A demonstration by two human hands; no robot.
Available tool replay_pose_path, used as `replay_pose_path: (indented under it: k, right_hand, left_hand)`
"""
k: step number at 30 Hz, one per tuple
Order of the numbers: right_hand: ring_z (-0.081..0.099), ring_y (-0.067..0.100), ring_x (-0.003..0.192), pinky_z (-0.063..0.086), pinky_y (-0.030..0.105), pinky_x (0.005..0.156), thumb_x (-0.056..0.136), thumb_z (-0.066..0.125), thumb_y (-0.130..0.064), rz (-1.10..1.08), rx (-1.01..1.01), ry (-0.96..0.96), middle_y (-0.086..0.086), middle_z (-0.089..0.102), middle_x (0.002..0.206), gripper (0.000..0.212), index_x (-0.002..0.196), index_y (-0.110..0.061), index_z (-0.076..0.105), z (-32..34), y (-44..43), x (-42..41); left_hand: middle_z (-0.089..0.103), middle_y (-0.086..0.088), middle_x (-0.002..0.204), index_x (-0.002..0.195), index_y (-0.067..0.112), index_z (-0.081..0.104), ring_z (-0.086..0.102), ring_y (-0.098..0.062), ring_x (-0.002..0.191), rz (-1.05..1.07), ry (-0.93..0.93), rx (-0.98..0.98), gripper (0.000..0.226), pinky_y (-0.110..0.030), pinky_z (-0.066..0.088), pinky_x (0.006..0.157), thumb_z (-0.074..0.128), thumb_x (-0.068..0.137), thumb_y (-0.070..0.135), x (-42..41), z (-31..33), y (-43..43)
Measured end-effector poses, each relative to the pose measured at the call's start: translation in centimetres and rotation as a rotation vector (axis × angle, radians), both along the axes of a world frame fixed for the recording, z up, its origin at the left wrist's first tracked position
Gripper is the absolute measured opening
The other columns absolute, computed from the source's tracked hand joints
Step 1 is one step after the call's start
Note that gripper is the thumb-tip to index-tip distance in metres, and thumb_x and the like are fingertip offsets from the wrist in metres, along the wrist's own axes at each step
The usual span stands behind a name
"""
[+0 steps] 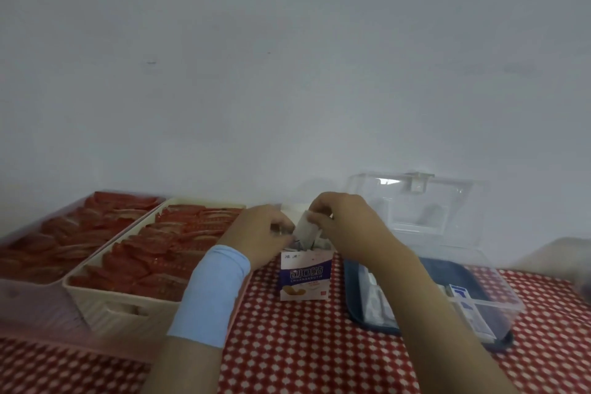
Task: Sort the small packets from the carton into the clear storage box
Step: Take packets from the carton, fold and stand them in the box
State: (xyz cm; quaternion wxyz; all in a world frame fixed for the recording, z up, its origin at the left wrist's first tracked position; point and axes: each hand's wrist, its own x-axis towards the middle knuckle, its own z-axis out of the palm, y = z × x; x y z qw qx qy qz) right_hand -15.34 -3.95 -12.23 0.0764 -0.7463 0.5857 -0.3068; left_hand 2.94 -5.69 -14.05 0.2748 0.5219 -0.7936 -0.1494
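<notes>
**One packet coming out of the carton, box waiting on the right**

The step in hand is the draw. The right hand (345,217) pinches a small pale packet (305,230) between thumb and fingertips, just above the open top of the purple-and-white carton (303,278). The packet's lower edge seems to be at or inside the carton's mouth, so I judge it not yet fully free.

The left hand (260,232), with a light blue band (211,294) on its wrist, sits curled at the left of the carton's top. The blur hides whether it grips a flap, touches the packet, or only steadies the carton, so I cannot tell.

The carton stands upright on the red checked worktop (303,349), between two baskets and the box. The clear storage box (499,313) is just right of the carton, its lid (415,198) tipped open against the far wall. Some flat white and blue items (463,301) already lie inside.

To the left are a cream basket (105,304) and a pink tray (28,301), both filled with red sachets.

The next move likely calls for lifting the packet clear and carrying it right over the box's near rim. It should then be laid in with its like while the carton is kept from tipping.
</notes>
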Motion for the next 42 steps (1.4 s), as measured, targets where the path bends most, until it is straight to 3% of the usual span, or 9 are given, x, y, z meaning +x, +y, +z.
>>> replay_pose_path:
  k: [5, 8, 14, 18, 21, 26, 33, 36, 42]
  right_hand:
    - [0.058, 0.001, 0.074, 0.05, 0.019, 0.069, 0.098, 0.062, -0.027, 0.067, 0.029, -0.041, -0.011, 0.065, 0.086, 0.013, 0.102, -0.022, 0.072, -0.8, -0.1, -0.1]
    - [0.061, 0.004, 0.076, 0.053, 0.025, 0.072, 0.097, 0.063, -0.025, 0.046, 0.027, -0.045, -0.01, 0.066, 0.086, 0.013, 0.104, -0.022, 0.073, -0.8, -0.5, -0.3]
    - [0.058, -0.002, 0.061, 0.041, 0.008, 0.059, 0.096, 0.063, -0.015, 0.046, -0.189, -0.379, -0.008, 0.066, 0.07, 0.013, 0.096, -0.024, 0.072, 1.0, 0.6, -1.2]
    - [0.057, 0.0, 0.055, 0.042, 0.01, 0.054, 0.096, 0.06, -0.004, 0.22, -0.057, -0.575, -0.008, 0.068, 0.065, 0.017, 0.098, -0.015, 0.074, 1.7, 1.6, -0.8]
    - [0.058, 0.003, 0.059, 0.045, 0.014, 0.053, 0.096, 0.058, 0.0, 0.278, 0.039, -0.67, -0.01, 0.069, 0.067, 0.022, 0.102, -0.014, 0.074, 1.6, 1.8, -0.5]
    - [0.057, -0.004, 0.06, 0.044, 0.009, 0.058, 0.097, 0.057, -0.001, 0.342, 0.094, -0.752, -0.017, 0.066, 0.067, 0.026, 0.114, -0.014, 0.072, 1.6, 2.2, -0.5]
    - [0.063, 0.001, 0.072, 0.048, 0.011, 0.07, 0.096, 0.061, -0.002, 0.346, 0.121, -0.65, -0.01, 0.067, 0.075, 0.036, 0.127, -0.018, 0.064, 1.6, 2.1, -0.8]
    - [0.063, -0.004, 0.082, 0.049, 0.011, 0.071, 0.092, 0.068, -0.012, 0.286, 0.084, -0.583, -0.013, 0.066, 0.095, 0.038, 0.126, -0.026, 0.06, 1.4, 1.9, -0.6]
    - [0.047, -0.016, 0.115, 0.042, 0.003, 0.082, 0.059, 0.095, -0.03, 0.347, 0.01, -0.299, -0.031, 0.045, 0.135, 0.052, 0.093, -0.032, 0.056, 1.7, 3.3, -0.4]
  left_hand:
    - [0.059, 0.022, 0.09, 0.079, 0.038, 0.068, 0.055, 0.004, 0.084, -0.025, -0.017, 0.0, 0.012, -0.009, 0.035, 0.07, 0.075, 0.084, 0.029, 0.2, -0.1, -0.2]
    - [0.062, 0.022, 0.093, 0.089, 0.034, 0.072, 0.056, 0.005, 0.086, -0.037, 0.035, 0.002, 0.004, -0.008, 0.036, 0.07, 0.073, 0.085, 0.032, 0.0, -0.1, -0.2]
    - [0.073, 0.012, 0.09, 0.088, 0.029, 0.071, 0.066, -0.001, 0.084, -0.053, 0.535, 0.053, 0.009, -0.014, 0.05, 0.079, 0.067, 0.093, 0.023, -0.6, 1.0, 0.2]
    - [0.07, -0.001, 0.081, 0.087, 0.013, 0.07, 0.064, -0.015, 0.077, -0.17, 0.735, 0.334, 0.016, -0.027, 0.055, 0.072, 0.06, 0.097, 0.02, -0.4, 2.0, 1.1]
    - [0.071, -0.017, 0.101, 0.109, -0.004, 0.064, 0.068, -0.025, 0.087, -0.353, 0.881, 0.653, 0.028, -0.033, 0.059, 0.074, 0.057, 0.096, 0.02, -0.3, 1.7, 1.8]
    - [0.071, -0.019, 0.113, 0.119, -0.008, 0.058, 0.072, -0.028, 0.094, -0.458, 0.983, 0.709, 0.047, -0.039, 0.06, 0.084, 0.067, 0.083, 0.021, -0.6, 1.0, 1.7]
    - [0.074, -0.015, 0.09, 0.1, -0.002, 0.065, 0.073, -0.022, 0.072, -0.42, 1.129, 0.689, 0.026, -0.03, 0.06, 0.061, 0.058, 0.083, 0.017, -1.2, 1.0, 1.9]
    - [0.073, -0.015, 0.082, 0.101, -0.003, 0.064, 0.072, -0.021, 0.07, -0.38, 1.156, 0.677, 0.029, -0.028, 0.059, 0.06, 0.06, 0.081, 0.017, -1.4, 0.9, 1.7]
    - [0.072, -0.016, 0.1, 0.117, 0.0, 0.066, 0.072, -0.025, 0.085, -0.335, 1.26, 0.696, 0.042, -0.038, 0.062, 0.07, 0.063, 0.084, 0.025, -1.3, 0.8, 1.3]
